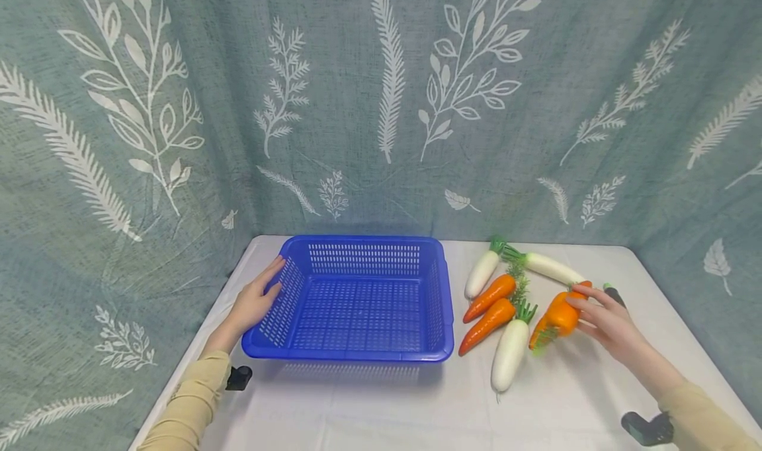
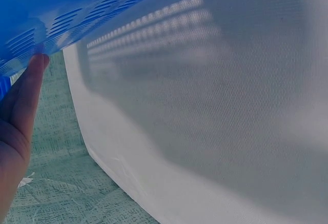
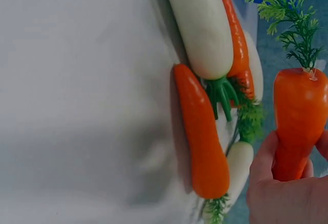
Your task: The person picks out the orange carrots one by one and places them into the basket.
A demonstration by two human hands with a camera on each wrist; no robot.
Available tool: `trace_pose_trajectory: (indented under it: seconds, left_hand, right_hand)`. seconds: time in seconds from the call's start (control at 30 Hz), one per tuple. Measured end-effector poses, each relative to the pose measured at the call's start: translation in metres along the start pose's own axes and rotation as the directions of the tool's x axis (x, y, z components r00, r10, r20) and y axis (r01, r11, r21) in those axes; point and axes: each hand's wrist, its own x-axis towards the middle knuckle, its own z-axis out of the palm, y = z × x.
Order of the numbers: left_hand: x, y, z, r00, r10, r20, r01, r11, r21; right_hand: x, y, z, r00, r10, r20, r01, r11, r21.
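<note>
My right hand (image 1: 610,325) grips an orange carrot (image 3: 300,106) by its narrow end, leafy top pointing away from the palm. It is raised above a second carrot (image 3: 202,137) lying on the table, which it partly covers in the head view. My left hand (image 1: 253,302) rests at the left rim of a blue plastic basket (image 1: 348,356), fingers lying fairly straight along it. In the left wrist view, a fingertip (image 2: 38,62) touches the basket's slotted outer wall. Nothing lies in the basket.
Right of the basket lie two more carrots (image 1: 491,299), with white radishes at the front (image 1: 510,355), back left (image 1: 483,272) and back right (image 1: 553,266). A white cloth covers the table (image 1: 357,411). Patterned green curtains (image 1: 357,107) hang behind and at both sides.
</note>
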Motion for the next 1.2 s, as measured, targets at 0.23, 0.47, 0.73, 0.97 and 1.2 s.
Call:
trace_pose_trajectory:
  seconds: [0.23,0.47,0.73,0.97,1.2]
  left_hand:
    - [0.0,0.001,0.0,1.0,-0.006,0.002,0.006,1.0,0.009]
    - [0.0,0.001,0.0,1.0,-0.008,0.002,0.008,1.0,0.018]
    - [0.0,0.001,0.001,1.0,0.0,-0.004,0.001,1.0,0.018]
    - [-0.001,0.001,0.0,1.0,-0.005,0.005,0.004,1.0,0.015]
    - [0.0,0.0,0.001,1.0,0.002,-0.001,-0.001,1.0,0.017]
  right_hand:
    - [0.002,-0.007,0.012,1.0,-0.008,0.015,0.008,0.999,0.046]
    - [0.005,-0.013,0.024,0.999,-0.028,0.042,0.026,0.999,0.045]
    - [0.009,-0.02,0.04,0.999,-0.017,0.036,0.014,0.996,0.091]
    - [0.009,-0.028,0.055,0.999,-0.016,0.036,0.011,0.989,0.15]
    - [0.011,-0.035,0.072,0.998,-0.038,0.043,0.029,0.978,0.206]
